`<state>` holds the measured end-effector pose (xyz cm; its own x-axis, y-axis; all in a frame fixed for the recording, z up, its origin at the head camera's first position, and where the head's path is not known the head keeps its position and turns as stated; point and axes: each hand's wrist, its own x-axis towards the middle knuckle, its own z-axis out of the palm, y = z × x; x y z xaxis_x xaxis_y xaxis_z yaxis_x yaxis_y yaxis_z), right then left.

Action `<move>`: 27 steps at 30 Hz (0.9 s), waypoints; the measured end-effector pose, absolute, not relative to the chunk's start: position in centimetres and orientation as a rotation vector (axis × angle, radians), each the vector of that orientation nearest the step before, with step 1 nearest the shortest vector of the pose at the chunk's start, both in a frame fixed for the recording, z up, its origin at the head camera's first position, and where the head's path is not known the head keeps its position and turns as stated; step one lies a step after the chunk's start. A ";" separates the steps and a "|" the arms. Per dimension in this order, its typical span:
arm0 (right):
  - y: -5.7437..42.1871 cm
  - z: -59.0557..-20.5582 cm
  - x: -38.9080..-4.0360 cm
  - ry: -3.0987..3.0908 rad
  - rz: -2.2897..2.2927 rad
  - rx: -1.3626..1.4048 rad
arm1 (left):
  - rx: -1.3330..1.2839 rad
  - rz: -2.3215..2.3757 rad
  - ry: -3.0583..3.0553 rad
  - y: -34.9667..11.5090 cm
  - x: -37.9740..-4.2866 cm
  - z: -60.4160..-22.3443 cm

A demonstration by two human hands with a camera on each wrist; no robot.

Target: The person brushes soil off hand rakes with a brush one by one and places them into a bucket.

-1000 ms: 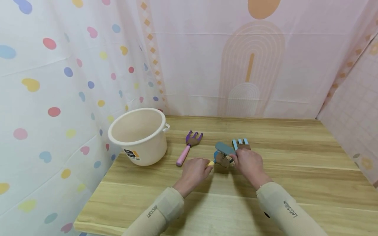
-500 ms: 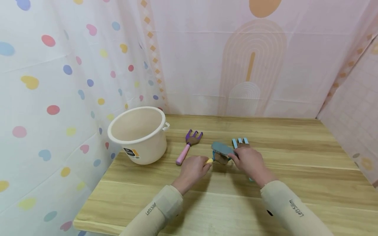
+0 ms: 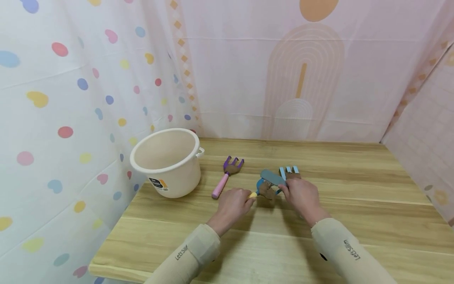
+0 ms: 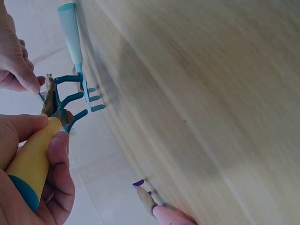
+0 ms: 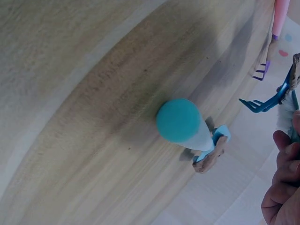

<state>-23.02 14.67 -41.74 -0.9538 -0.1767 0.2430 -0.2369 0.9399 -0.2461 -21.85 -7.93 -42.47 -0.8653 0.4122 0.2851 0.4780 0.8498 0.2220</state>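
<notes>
My left hand (image 3: pixel 232 206) grips the yellow handle (image 4: pixel 33 161) of a small hand rake, its blue tines (image 4: pixel 72 97) pointing away from the hand. Brown dirt (image 3: pixel 267 191) clings to the rake's head. In my right hand (image 3: pixel 302 196) is a grey-blue brush (image 3: pixel 272 177), held over that head; the right wrist view shows its white bristles (image 5: pixel 284 116) against the rake. Under and beside the right hand lies a light-blue rake (image 3: pixel 289 170), also soiled, its handle largely hidden in the head view. A pink-handled rake (image 3: pixel 220 186) with purple tines and brown dirt lies left of the hands.
A cream bucket (image 3: pixel 182 179) with a side lug stands at the left of the wooden table (image 3: pixel 354 189), its visible inside bare. A dotted curtain (image 3: pixel 85 157) hangs along the left, and a pale pink one (image 3: pixel 234 86) runs behind the table.
The brush in my right hand has swept left over the rake's head and come back right. My left hand keeps its grip with little movement.
</notes>
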 end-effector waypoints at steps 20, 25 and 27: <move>16.6 -41.7 -23.1 -2.773 0.553 0.517 | -0.665 -0.489 -2.804 -8.3 -22.5 -42.5; 16.7 -42.1 -23.1 -2.784 0.469 0.508 | -0.702 -0.467 -2.788 -8.3 -22.3 -42.4; 16.6 -42.1 -23.1 -2.771 0.439 0.500 | -0.696 -0.466 -2.784 -8.2 -22.3 -42.4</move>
